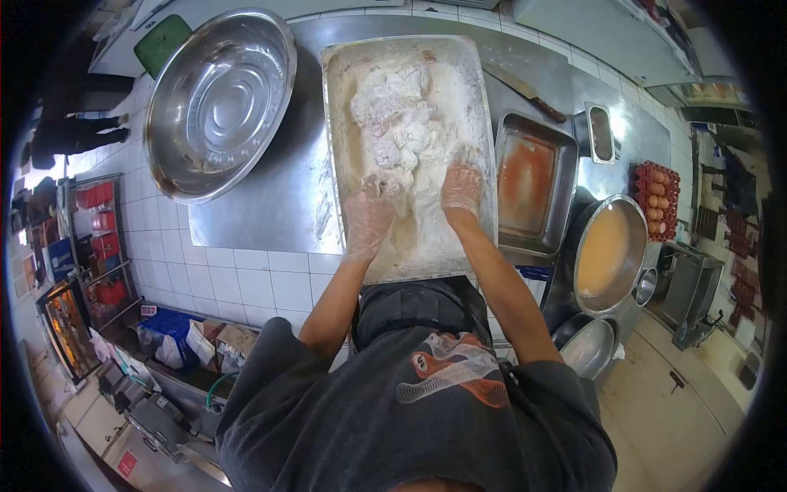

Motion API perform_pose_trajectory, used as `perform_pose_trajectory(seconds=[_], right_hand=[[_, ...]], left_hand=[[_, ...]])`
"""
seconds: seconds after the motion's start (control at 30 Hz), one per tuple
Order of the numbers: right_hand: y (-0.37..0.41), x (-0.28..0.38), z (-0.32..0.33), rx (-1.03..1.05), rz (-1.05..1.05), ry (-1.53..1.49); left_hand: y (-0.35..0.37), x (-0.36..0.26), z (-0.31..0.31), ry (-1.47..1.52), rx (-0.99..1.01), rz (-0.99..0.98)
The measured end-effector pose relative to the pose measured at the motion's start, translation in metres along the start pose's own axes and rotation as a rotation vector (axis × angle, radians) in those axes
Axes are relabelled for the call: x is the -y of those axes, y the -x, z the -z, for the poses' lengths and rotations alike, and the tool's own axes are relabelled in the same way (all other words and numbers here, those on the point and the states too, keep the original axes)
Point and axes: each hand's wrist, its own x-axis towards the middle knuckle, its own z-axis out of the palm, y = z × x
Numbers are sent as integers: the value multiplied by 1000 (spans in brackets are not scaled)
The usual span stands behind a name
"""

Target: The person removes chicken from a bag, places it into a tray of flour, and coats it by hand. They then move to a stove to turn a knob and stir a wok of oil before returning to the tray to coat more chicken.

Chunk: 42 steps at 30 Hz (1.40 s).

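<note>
A large rectangular metal tray (pixel 329 123) in front of me holds white flour (pixel 455 90) and a heap of flour-coated meat pieces (pixel 393 102), probably chicken. Both my hands wear clear plastic gloves dusted with flour. At the near left of the heap, my left hand (pixel 369 220) has its fingers curled against a floured piece, partly lost in the white coating. My right hand (pixel 462 187) is in the tray's right half, its floury fingers stretched forward into the flour beside the heap. Flour blurs the outline of its fingertips.
A big steel bowl (pixel 172 156) stands left of the tray. To the right are a knife (pixel 525 92), a steel pan with reddish liquid (pixel 567 184), a small metal container (pixel 601 135), eggs in a red carton (pixel 656 197), and a bowl of yellow-orange liquid (pixel 602 250).
</note>
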Motion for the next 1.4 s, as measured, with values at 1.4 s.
perform_pose_trajectory(seconds=[1.4], right_hand=[[69,-29,-4,244,290,-99]], left_hand=[[36,-11,-14,-84,122,-251]])
